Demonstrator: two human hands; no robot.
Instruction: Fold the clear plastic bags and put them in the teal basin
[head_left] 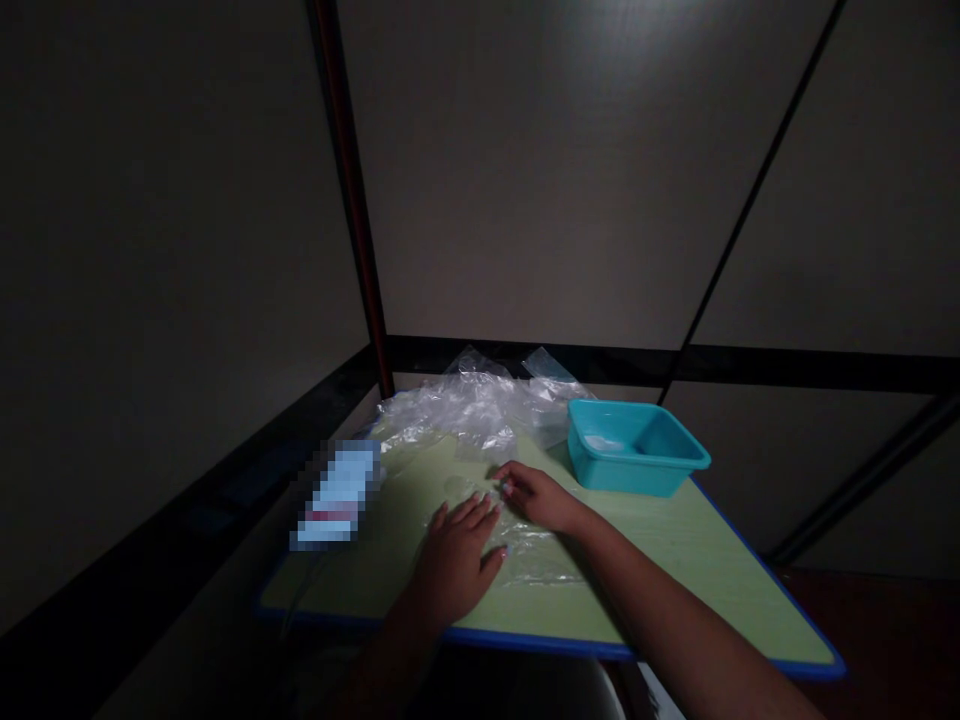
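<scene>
A clear plastic bag (536, 555) lies flat on the green table, partly under my hands. My left hand (461, 560) rests palm down at its left side, fingers spread and nothing in its grasp. At the bag's upper edge, my right hand (536, 495) has its fingers curled together near the left fingertips; what they pinch, if anything, is too small to make out. Behind both hands spreads a crumpled pile of clear plastic bags (480, 405).
A turquoise basket (637, 475) with something pale inside stands at the table's back right. A blurred-out light blue object (337, 500) is at the left edge. The green table (720, 590) has a blue rim, and walls rise behind and left.
</scene>
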